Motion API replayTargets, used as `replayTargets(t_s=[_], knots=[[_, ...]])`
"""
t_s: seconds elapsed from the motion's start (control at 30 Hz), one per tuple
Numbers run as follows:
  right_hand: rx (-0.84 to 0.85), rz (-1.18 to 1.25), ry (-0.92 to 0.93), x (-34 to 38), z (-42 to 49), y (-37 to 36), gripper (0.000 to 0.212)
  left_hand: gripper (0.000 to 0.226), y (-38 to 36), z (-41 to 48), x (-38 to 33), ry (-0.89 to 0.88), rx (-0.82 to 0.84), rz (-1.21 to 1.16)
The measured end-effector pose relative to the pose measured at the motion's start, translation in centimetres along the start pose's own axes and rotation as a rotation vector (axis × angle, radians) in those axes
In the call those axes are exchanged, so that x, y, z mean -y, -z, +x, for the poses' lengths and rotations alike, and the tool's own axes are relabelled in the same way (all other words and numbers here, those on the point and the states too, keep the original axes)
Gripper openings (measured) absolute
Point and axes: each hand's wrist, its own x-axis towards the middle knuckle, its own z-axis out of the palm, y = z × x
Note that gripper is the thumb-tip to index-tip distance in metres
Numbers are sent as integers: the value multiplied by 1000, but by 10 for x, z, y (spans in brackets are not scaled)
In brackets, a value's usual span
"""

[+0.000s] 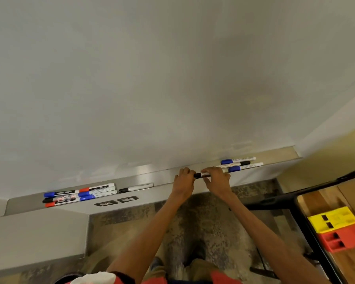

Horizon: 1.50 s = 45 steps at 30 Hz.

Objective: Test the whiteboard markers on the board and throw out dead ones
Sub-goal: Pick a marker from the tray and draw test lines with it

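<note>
A wooden surface (324, 199) on a black frame (275, 200) fills the 4 o'clock corner. It carries a yellow block (336, 219), and an orange-red block (344, 238) touches that block's near side; both have dark rectangular slots. Mottled grey-brown carpet (193, 226) covers the floor at 6 o'clock. A pale yellow wall (334, 148) shows at 3 o'clock, and a white panel (39, 238) stands at 8 o'clock.
</note>
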Motion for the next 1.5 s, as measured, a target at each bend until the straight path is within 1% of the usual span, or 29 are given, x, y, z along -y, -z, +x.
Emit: replayTargets(t_s=[0.1, 0.2, 0.33, 0.47, 0.53, 0.63, 0.73, 0.87, 0.93, 1.0, 1.07, 1.17, 1.23, 1.3, 1.4, 1.5], knots=[[-20, -31, 20, -1, 0, -4, 29, 28, 0, 2, 1, 2, -8, -9], [4, -77, 71, 0, 2, -3, 28, 30, 1, 2, 4, -17, 2, -17], [14, -73, 233, 3, 2, 4, 26, 28, 6, -4, 7, -56, -9, -79], [29, -87, 369, 20, -2, 13, 30, 25, 20, -16, 13, -107, -19, -188], [4, -107, 417, 28, -6, 14, 30, 24, 32, -22, 16, -157, -19, -198], [-71, -146, 488, 37, -13, 13, 35, 27, 48, -31, 27, -237, -2, -153], [-110, -207, 514, 50, -22, 12, 40, 22, 58, -45, 42, -277, -14, -132], [-127, -244, 508, 72, -33, 9, 50, 24, 67, -68, 53, -287, -66, -175], [-182, -257, 512, 81, -41, 5, 55, 25, 72, -78, 61, -284, -96, -191], [-230, -250, 514, 90, -50, -1, 59, 27, 79, -89, 68, -283, -104, -200], [-241, -242, 518, 99, -59, -7, 62, 29, 84, -100, 76, -282, -112, -198], [-271, -190, 522, 119, -67, -11, 67, 31, 92, -114, 88, -258, -171, -186], [-297, -117, 495, 138, -70, -9, 64, 32, 99, -123, 94, -217, -233, -257], [-326, -68, 463, 158, -72, -4, 56, 34, 108, -130, 100, -181, -286, -342], [-417, 35, 410, 188, -74, 5, 37, 38, 125, -137, 105, -162, -345, -442], [-471, 202, 387, 217, -75, 16, 20, 44, 149, -144, 100, -148, -432, -562]])
